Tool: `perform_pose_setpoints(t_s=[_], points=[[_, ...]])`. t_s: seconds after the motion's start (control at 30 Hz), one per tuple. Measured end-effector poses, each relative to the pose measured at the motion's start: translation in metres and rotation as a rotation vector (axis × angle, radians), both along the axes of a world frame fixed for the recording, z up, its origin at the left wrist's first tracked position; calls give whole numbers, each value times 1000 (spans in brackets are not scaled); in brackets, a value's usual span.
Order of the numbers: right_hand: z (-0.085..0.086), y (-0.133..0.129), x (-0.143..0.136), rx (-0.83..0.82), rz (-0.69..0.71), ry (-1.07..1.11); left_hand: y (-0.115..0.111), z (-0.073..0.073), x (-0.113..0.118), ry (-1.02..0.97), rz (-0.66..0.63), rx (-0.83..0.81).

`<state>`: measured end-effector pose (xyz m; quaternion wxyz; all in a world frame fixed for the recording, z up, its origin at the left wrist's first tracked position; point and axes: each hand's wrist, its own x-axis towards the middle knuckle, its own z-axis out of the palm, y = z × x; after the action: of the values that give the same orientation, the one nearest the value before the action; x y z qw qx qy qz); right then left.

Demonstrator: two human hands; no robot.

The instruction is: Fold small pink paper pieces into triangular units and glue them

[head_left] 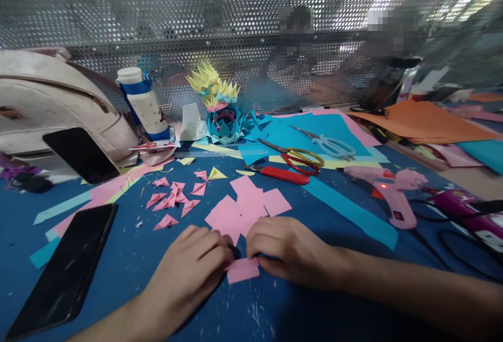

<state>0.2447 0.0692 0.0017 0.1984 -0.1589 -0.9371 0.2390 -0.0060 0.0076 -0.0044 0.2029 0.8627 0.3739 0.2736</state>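
Pink paper, small and roughly rectangular, makes up the slip (242,272) I am handling; its lower edge is nearly straight, a crease-like line crosses its upper part, and it sits low over the blue tabletop (220,316), between my two hands and just on my side of a cluster of flat pink pieces (247,203); those overlap like loose petals, with one corner pointing down into the gap between my knuckles; to their left lie small folded pink triangles (176,195), peaked and scattered close together.

Both upper corners of the slip disappear under my fingers, so I can't see how far the paper runs beneath them; my fingertips are mostly hidden too, and the overlap makes the flat pieces hard to count; my forearms are cut off, the left at the bottom edge, the right at the right edge.

My left hand (198,255) slants up from the lower left, back upward, fingers curled and drawn in narrow, gripping the slip's left end; my right hand (281,247) comes in from the right, forearm low, fingers bent and bunched together, pinching the opposite end.
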Motion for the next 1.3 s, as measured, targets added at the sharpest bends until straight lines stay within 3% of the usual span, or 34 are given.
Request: perform_pose_setpoints(t_s=[0.17,0.37,0.67,0.8,1.13,1.3], points=[[3,1,-2,-136,-60,34,-1,7,11,-58,90,-124],[5,1,-5,-133,-88,60,4,13,18,-132,193,-297],[2,-4,-8,-294,-168,91,8,20,15,-233,160,-467],[3,-5,-6,-257,-144,88,5,18,11,-195,155,-433],[-4,2,-3,105,-19,-9,1,8,4,-81,78,-250],[-3,11,3,81,150,31,-2,7,-1,-41,-132,-121]])
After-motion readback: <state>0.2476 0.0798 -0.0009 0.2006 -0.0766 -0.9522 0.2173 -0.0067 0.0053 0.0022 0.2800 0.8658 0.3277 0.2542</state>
